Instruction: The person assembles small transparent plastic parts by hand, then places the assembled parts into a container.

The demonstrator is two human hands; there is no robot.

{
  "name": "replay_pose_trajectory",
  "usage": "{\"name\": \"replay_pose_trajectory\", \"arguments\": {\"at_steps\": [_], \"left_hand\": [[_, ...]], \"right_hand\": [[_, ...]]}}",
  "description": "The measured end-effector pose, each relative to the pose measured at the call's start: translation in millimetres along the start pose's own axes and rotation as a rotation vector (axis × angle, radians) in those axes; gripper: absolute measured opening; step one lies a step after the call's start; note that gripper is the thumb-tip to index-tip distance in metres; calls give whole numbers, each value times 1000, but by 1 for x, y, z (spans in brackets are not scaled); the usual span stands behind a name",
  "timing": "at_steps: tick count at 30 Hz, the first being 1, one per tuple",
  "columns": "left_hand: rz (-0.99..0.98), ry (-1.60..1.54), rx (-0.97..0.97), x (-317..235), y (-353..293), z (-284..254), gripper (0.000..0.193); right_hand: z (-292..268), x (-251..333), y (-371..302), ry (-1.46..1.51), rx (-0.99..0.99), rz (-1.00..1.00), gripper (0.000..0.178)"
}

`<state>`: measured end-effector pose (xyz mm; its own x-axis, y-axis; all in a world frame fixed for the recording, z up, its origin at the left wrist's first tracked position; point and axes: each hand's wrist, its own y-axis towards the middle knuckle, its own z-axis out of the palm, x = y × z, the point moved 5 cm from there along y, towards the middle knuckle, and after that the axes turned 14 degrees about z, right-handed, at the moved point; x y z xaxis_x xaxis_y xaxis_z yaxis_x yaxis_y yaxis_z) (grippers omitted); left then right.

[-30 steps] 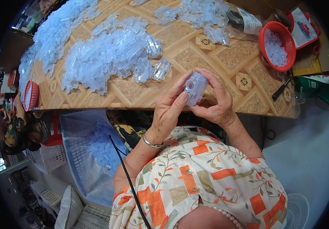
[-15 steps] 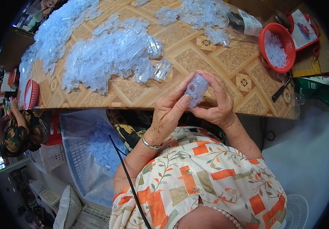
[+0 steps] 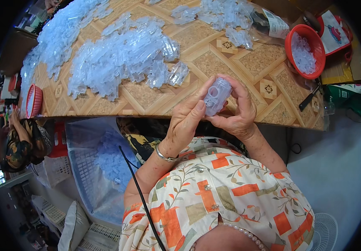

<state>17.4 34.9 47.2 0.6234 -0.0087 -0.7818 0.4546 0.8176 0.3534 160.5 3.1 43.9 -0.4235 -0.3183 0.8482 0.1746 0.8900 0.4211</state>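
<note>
Both hands hold one clear plastic part [image 3: 218,96] just over the table's front edge. It is a small block-like piece with a round hole on its upper face. My left hand [image 3: 187,115] grips it from the left, thumb along its side. My right hand [image 3: 240,111] curls around its far end and right side, with fingertips partly hidden behind it. Beyond the hands, a large heap of flat clear plastic pieces [image 3: 122,56] covers the table, and a few loose pieces [image 3: 177,74] lie at its near right end.
A red basket [image 3: 287,50] of small clear parts stands at the right, near a black-handled tool [image 3: 309,98]. A smaller red basket [image 3: 30,100] sits at the left edge. Below the table is a lined crate [image 3: 84,167] of clear parts. A co-worker [image 3: 25,140] sits far left.
The clear plastic part has turned slightly in my hands, so its round hole faces up more plainly. Both hands keep nearly the same place.
</note>
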Motion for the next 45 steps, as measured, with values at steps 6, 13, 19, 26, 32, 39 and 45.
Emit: {"name": "replay_pose_trajectory", "arguments": {"at_steps": [6, 13, 19, 26, 32, 39, 45], "left_hand": [[-61, -5, 18, -3, -2, -4, 52], [38, 377, 107, 0, 1, -4, 52], [-11, 590, 22, 15, 11, -5, 44], [86, 733, 222, 48, 33, 4, 34], [-62, 656, 200, 54, 67, 11, 29], [345, 1248, 561, 44, 101, 7, 29], [108, 1173, 460, 43, 115, -14, 33]], "right_hand": [[3, 0, -1, 57, 14, 30, 87], [-8, -1, -1, -85, -51, 16, 85], [-10, -2, 4, -201, -108, -30, 73], [-48, -6, 0, -246, -133, 131, 79], [-147, 3, 51, -468, -176, 42, 69], [-340, -15, 146, -1088, -500, 84, 29], [-354, -101, 121, -1086, -243, 679, 32]]}}
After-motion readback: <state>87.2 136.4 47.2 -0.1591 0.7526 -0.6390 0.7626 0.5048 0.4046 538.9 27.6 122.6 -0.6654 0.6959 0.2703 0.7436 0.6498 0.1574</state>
